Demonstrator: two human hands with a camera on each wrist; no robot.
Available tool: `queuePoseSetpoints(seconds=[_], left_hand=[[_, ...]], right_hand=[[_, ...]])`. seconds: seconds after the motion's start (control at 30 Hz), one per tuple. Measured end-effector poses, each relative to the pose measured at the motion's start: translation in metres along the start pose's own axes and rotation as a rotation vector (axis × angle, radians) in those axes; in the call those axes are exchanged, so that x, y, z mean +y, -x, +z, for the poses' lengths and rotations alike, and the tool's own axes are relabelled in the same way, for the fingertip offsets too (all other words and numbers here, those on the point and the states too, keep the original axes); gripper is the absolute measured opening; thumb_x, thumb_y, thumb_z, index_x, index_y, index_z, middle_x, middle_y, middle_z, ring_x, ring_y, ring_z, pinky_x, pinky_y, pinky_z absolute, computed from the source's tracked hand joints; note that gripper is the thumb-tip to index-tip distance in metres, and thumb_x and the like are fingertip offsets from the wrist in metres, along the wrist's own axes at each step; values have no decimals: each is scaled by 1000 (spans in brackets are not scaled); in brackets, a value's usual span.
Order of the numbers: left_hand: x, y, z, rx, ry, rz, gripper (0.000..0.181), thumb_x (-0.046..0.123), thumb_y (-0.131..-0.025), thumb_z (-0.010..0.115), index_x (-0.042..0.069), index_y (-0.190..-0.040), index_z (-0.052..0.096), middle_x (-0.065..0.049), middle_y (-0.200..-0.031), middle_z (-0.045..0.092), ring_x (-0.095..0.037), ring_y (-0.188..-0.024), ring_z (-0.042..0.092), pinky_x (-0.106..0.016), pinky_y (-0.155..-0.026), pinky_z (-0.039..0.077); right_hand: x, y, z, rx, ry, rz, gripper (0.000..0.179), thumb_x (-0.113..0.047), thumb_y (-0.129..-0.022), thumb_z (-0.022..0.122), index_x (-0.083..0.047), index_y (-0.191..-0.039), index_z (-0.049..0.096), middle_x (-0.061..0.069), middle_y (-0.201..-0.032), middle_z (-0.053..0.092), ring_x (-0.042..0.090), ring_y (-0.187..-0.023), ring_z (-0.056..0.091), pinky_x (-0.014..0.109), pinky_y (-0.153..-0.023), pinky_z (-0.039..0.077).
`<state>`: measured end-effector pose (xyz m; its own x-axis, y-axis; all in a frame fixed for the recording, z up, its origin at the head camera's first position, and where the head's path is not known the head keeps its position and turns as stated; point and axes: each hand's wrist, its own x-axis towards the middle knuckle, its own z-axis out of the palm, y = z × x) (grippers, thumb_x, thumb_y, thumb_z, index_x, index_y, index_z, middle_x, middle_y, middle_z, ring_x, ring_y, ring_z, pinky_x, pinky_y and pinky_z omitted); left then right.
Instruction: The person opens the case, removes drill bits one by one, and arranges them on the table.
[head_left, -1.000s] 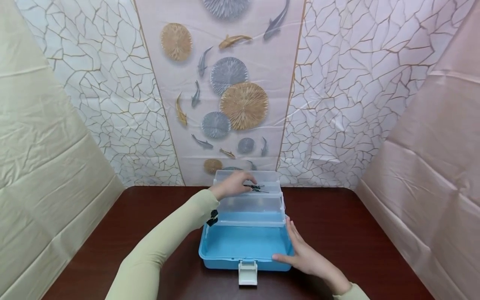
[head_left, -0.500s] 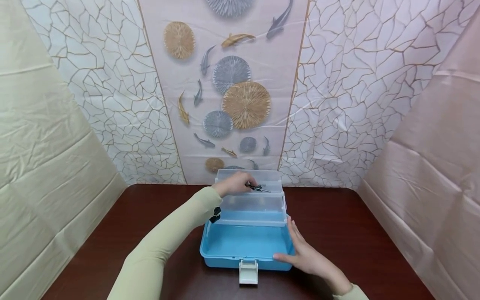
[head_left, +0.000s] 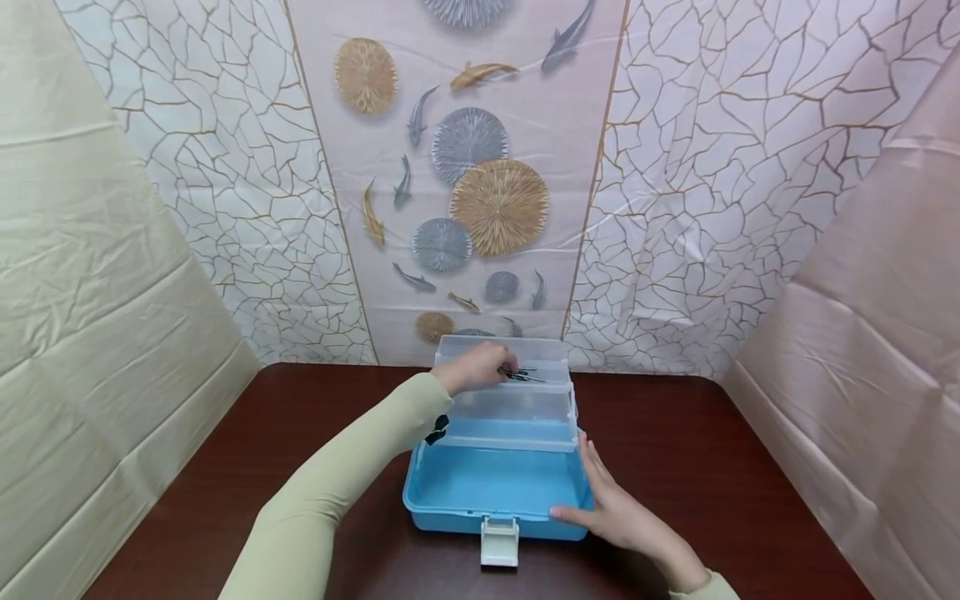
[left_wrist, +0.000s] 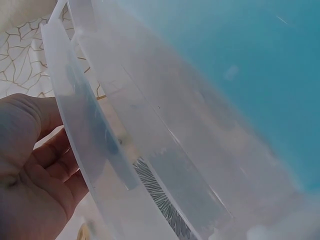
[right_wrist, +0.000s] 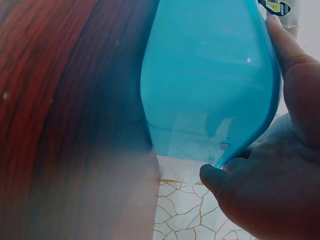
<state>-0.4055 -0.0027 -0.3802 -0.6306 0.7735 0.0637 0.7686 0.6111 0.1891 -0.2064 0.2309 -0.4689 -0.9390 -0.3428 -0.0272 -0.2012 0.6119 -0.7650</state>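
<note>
The blue toolbox (head_left: 495,483) stands with its lid up and its clear stepped trays raised at the back. My left hand (head_left: 477,367) reaches over the upper clear tray (head_left: 542,346), its curled fingertips at several thin dark metal tools (head_left: 525,374) there. Whether those fingers pinch a tool is hidden. The left wrist view shows this hand (left_wrist: 37,155) partly behind the cloudy tray wall (left_wrist: 120,165). My right hand (head_left: 618,512) rests against the box's right front corner, thumb at the front rim and straight fingers along the side; the blue wall (right_wrist: 200,90) fills the right wrist view.
A white latch (head_left: 498,546) hangs down at the front of the box. Below lies the dark red-brown table (head_left: 712,483). Patterned cloth (head_left: 675,208) hangs behind it, with plain draped cloth (head_left: 97,333) at both sides.
The whole head view has shifted slightly rightward and up. My left hand has stayed at the tools with only a small shift of its fingers; the right hand keeps its place on the box.
</note>
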Motion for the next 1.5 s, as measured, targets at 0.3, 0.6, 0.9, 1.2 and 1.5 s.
queuePoseSetpoints(seconds=[0.3, 0.6, 0.9, 1.2, 1.5], left_hand=[[2, 1, -4, 6, 30, -39, 14, 4, -96, 68, 9, -109, 70, -6, -108, 69, -21, -103, 64, -34, -90, 51], [-2, 7, -2, 31, 27, -44, 9, 7, -95, 70, 9, -104, 71, -4, -99, 68, -18, -94, 64, -31, -84, 52], [-4, 12, -8, 39, -36, -11, 14, 3, -98, 63, 9, -105, 74, -6, -102, 72, -19, -94, 66, -33, -85, 52], [-4, 28, -31, 63, -92, -19, 21, 1, -101, 56, 6, -108, 75, -9, -104, 74, -20, -93, 69, -34, -88, 53], [-20, 63, -57, 146, -124, -63, 17, 4, -99, 62, 5, -109, 75, -10, -107, 73, -24, -99, 70, -38, -87, 56]], right_hand=[[0, 1, -2, 7, 11, -15, 117, -37, -91, 76, -4, -159, -12, 28, -163, -14, 46, -150, -5, 66, -114, 15], [0, 0, -2, -9, 9, -1, 115, -38, -91, 76, -6, -160, -12, 28, -163, -13, 46, -150, -5, 67, -114, 18], [1, 0, -3, 0, 12, 4, 117, -38, -91, 76, -6, -160, -12, 26, -163, -15, 45, -150, -6, 66, -114, 16], [0, 1, -3, 2, 11, -2, 116, -38, -92, 75, -7, -160, -13, 26, -163, -16, 44, -150, -6, 66, -114, 17], [1, 3, 0, 2, 0, 19, 116, -39, -92, 75, -9, -160, -13, 24, -164, -15, 44, -150, -6, 67, -113, 19]])
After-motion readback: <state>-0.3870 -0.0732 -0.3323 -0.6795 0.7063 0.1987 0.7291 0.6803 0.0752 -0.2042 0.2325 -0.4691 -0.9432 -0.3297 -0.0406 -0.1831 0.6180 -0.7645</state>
